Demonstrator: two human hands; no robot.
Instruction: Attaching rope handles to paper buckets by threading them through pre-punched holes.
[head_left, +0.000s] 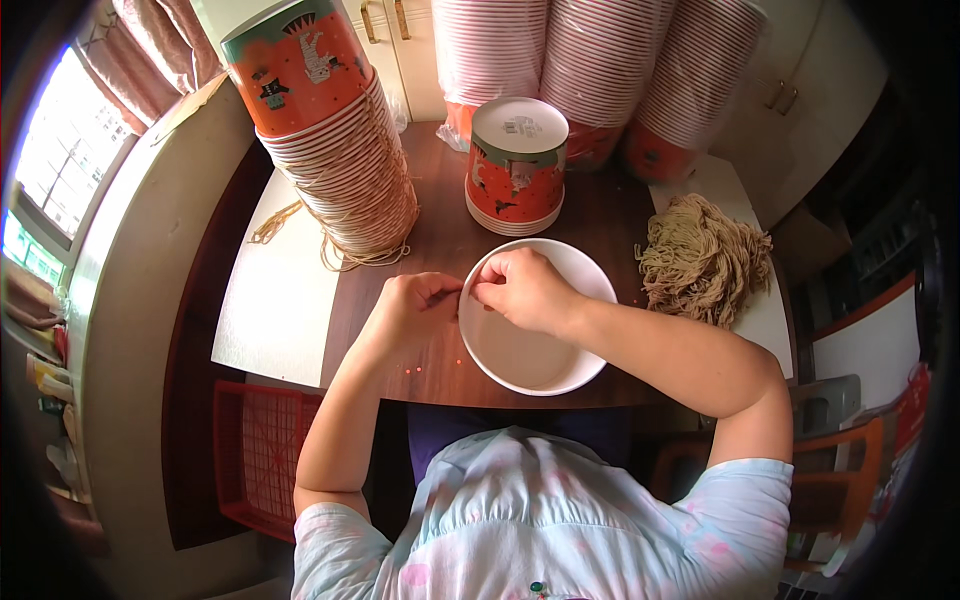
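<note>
Your fingers (478,291) on both sides were pinched together right at the near-left rim of the white paper bowl (545,365), tips almost meeting. Your left hand (410,305) sat just outside the rim, curled over the dark wood, and your right hand (525,290) reached across the bowl's mouth with its knuckles up. Whatever sat between the fingertips was too small to make out; it may have been a thin string or only the rim itself, and I could not tell which.

The bowl lay upright and open on the tabletop (440,240), close to your body and at the near edge. Just behind it stood a short stack of upturned orange printed bowls (517,165); a much taller leaning stack (335,150) rose to the left, with loose strings (300,225) trailing from under it. A heap of tan strings (703,258) lay to the right on a white sheet.

For work this fine, I judged you did well to keep both wrists low and the bowl steady, letting only the fingertips move.
</note>
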